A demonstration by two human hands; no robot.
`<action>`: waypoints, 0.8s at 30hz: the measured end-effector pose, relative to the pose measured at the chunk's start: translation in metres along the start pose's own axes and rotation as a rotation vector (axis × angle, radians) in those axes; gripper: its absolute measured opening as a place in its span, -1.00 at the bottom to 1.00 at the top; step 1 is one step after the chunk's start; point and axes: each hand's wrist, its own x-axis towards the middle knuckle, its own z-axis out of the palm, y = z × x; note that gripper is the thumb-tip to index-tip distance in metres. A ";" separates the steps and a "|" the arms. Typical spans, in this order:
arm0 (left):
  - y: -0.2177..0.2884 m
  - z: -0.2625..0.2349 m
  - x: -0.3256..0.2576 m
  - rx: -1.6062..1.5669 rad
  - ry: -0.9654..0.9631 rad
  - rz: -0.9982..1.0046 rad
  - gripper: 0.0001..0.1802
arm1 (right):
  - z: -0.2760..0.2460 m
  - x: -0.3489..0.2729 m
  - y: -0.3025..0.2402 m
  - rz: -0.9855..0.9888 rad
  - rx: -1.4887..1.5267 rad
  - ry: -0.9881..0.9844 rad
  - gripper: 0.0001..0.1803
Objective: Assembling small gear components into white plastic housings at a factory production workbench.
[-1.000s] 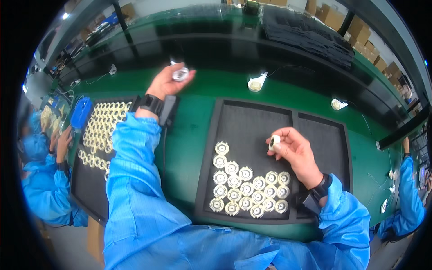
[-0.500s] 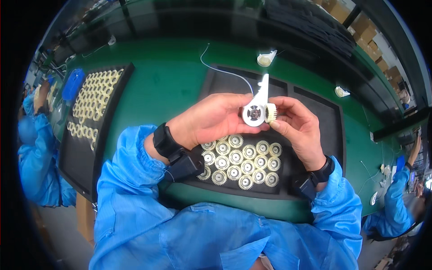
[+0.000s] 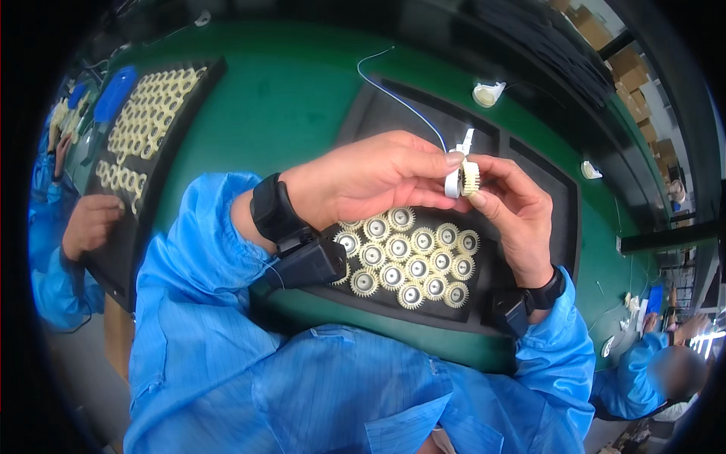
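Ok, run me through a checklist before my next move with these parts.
1. White plastic round-bodied housing in left hand: ok, held.
2. Cream plastic toothed gear in right hand: ok, held.
3. Gear touching housing: cannot tell, partly hidden.
4. Thin pale-blue wire clear of gear: ok, leads off up-left.
5. Other cream gears in black rectangular tray: ok, lying flat.

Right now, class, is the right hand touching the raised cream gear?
Touching: the head view shows the right hand pinching the raised cream gear between thumb and fingers.
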 end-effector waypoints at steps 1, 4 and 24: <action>0.000 0.001 0.000 -0.011 0.002 -0.002 -0.55 | 0.000 0.000 0.001 0.005 -0.002 -0.008 -0.64; -0.002 0.001 0.000 -0.007 0.010 0.013 -0.55 | 0.000 0.000 0.002 -0.003 -0.030 0.008 -0.65; 0.031 -0.024 0.017 0.446 0.300 0.262 -0.68 | 0.015 0.006 -0.010 -0.387 -0.725 0.134 -0.56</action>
